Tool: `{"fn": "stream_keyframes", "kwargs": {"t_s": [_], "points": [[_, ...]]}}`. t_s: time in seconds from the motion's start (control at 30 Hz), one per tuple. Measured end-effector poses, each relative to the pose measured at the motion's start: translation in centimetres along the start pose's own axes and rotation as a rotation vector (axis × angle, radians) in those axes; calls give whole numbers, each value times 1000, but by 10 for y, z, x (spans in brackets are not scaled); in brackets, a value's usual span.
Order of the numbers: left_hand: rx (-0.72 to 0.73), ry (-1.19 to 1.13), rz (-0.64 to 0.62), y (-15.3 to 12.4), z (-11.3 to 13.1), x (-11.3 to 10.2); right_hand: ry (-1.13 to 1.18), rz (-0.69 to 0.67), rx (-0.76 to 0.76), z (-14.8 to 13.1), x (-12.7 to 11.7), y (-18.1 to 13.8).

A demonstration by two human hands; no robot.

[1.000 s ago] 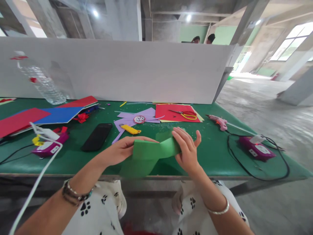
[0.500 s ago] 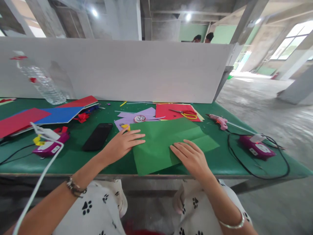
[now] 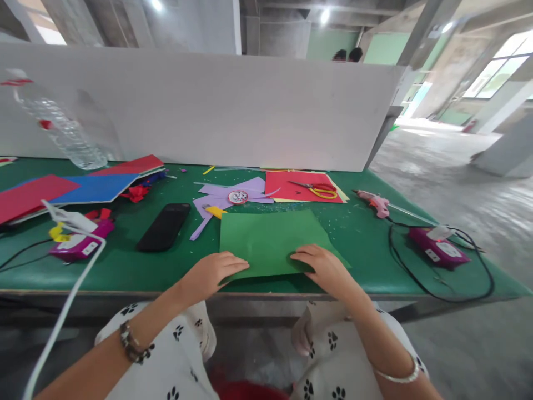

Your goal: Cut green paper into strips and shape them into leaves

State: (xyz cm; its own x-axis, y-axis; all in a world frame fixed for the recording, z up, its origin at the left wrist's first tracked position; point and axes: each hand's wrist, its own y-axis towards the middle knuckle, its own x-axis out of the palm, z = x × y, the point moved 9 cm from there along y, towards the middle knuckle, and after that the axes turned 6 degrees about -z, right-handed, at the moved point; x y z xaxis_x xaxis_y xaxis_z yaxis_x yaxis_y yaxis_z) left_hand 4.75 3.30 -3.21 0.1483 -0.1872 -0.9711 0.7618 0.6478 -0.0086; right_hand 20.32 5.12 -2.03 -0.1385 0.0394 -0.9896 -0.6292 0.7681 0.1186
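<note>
A green sheet of paper (image 3: 266, 239) lies before me, its near edge raised slightly off the table. My left hand (image 3: 214, 272) pinches the near left corner, fingers on top and thumb under the edge. My right hand (image 3: 328, 269) grips the near right part, its fingertips curled on the sheet. Just beyond the paper are purple paper strips (image 3: 254, 186), a small round patterned disc (image 3: 237, 197) and a yellow-handled cutter (image 3: 215, 211), partly covered by the sheet. Yellow-handled scissors (image 3: 320, 190) rest on red paper (image 3: 278, 186) farther back.
A black phone (image 3: 164, 226) lies left of the paper. Purple power strips (image 3: 439, 248) with cords stand at both sides. A pink glue gun (image 3: 375, 203) is at the right. Red and blue sheets (image 3: 97, 188) and a plastic bottle (image 3: 62, 128) are at the left, before a white partition (image 3: 233, 111).
The green sheet has been turned straighter and drawn together, its right flap now mostly hidden. My left hand has moved down from the far left corner to the near left corner.
</note>
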Motion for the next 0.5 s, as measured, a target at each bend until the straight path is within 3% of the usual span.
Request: {"fn": "stream_keyframes", "kwargs": {"t_s": [0.13, 0.23, 0.37, 0.5], "points": [[-78, -138, 119, -12, -17, -11, 166, -24, -4, 21, -6, -14], [-241, -186, 178, -16, -31, -15, 254, -55, 27, 36, -10, -16], [-474, -119, 181, -19, -48, -14, 291, -61, 141, 57, -12, -10], [-588, -8, 194, -19, -52, -16, 258, 15, 278, 75, -12, -6]]}}
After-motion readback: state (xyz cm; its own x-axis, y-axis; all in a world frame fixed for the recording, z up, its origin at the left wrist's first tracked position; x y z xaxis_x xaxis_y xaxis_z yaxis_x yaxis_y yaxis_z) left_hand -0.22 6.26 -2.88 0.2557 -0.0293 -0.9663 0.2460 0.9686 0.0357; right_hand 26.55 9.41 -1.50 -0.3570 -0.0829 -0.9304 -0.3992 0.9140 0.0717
